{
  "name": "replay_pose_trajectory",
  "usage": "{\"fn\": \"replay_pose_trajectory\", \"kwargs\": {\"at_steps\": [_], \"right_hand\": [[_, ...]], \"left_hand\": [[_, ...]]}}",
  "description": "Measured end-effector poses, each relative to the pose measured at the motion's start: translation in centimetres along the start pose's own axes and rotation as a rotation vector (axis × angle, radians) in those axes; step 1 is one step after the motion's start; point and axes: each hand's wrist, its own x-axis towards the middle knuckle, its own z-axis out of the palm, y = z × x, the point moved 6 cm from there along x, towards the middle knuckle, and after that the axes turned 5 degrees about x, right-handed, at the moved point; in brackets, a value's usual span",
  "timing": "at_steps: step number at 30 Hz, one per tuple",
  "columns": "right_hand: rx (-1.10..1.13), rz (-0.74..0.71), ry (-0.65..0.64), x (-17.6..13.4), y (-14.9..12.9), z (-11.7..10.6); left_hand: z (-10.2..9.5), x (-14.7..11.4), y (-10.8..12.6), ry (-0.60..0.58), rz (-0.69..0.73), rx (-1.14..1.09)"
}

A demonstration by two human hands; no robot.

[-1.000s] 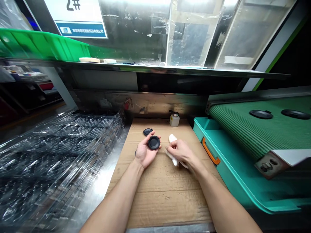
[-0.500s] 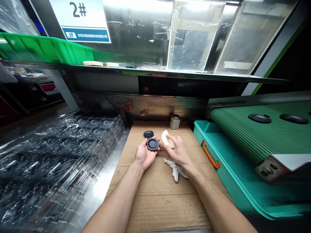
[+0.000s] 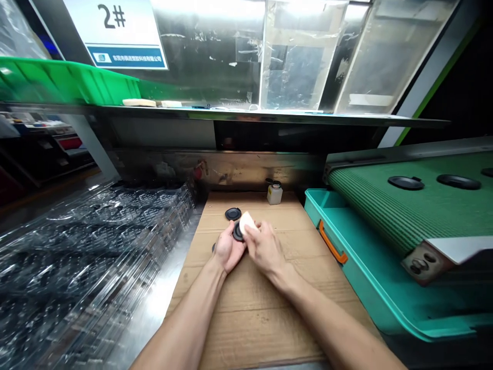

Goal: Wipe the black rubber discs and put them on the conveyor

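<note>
My left hand point(image 3: 227, 248) is palm up, with its fingers curled around the edge of a round black plastic lid point(image 3: 238, 232). My right hand point(image 3: 265, 249) pinches a white sponge pad point(image 3: 247, 221) and holds it against the lid's face, hiding the lid's right side. A second round black lid point(image 3: 233, 214) lies on the cardboard just beyond my left fingers. At the left of my left hand a sliver of something dark point(image 3: 213, 247) shows, mostly hidden by the hand.
Cardboard point(image 3: 246, 329) covers the bench, with a small white bottle point(image 3: 275, 193) at its far end. Clear plastic trays point(image 3: 96, 246) are stacked at left. At right are a teal bin point(image 3: 362, 288) and a green conveyor point(image 3: 370, 190) carrying black lids point(image 3: 458, 181). A metal shelf crosses above.
My right hand has moved left, bringing the sponge pad onto the lid in my left hand. The white glove-like cloth on the cardboard no longer shows. The view has shifted slightly.
</note>
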Motion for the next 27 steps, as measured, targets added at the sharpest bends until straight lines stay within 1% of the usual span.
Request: {"fn": "replay_pose_trajectory", "kwargs": {"at_steps": [1, 3, 6, 9, 11, 13, 15, 17, 19, 23, 25, 27], "right_hand": [[-0.001, 0.018, 0.014, 0.0, 0.1, 0.0], [0.039, 0.012, -0.003, -0.2, 0.0, 0.3], [0.175, 0.007, -0.046, -0.6, -0.1, 0.8], [0.319, 0.101, 0.014, -0.4, 1.3, 0.3], [0.407, 0.161, 0.026, -0.1, 2.4, -0.1], [0.475, 0.193, -0.029, 0.2, 3.0, -0.1], [0.499, 0.183, -0.093, 0.2, 2.8, 0.1], [0.449, 0.155, -0.100, 0.0, 2.2, 0.0], [0.345, 0.130, -0.065, 0.1, 1.3, -0.1], [0.087, 0.159, 0.011, 0.5, 0.3, -0.7], [0.010, 0.146, -0.026, 0.6, -0.1, -0.6], [-0.026, 0.083, -0.117, 0.6, -0.6, -0.2]], "left_hand": [[-0.1, 0.0, 0.2, 0.006, 0.011, -0.001], [-0.4, 0.0, 0.6, 0.048, 0.022, -0.012], [-0.5, -0.1, 0.8, 0.096, 0.018, -0.024], [-0.1, -0.1, 0.7, 0.067, 0.040, -0.023], [0.2, 0.0, 0.6, 0.031, 0.066, -0.030], [0.3, 0.0, 0.3, -0.002, 0.080, -0.032], [0.3, 0.0, 0.0, -0.003, 0.075, -0.025], [0.3, -0.2, -0.4, 0.017, 0.058, -0.009], [0.5, -0.4, -1.0, 0.020, 0.033, 0.007], [1.5, -0.5, -1.8, 0.001, 0.016, 0.003], [1.4, -0.6, -1.6, 0.046, 0.044, -0.005], [1.1, -0.6, -1.2, 0.107, 0.069, 0.013]]}}
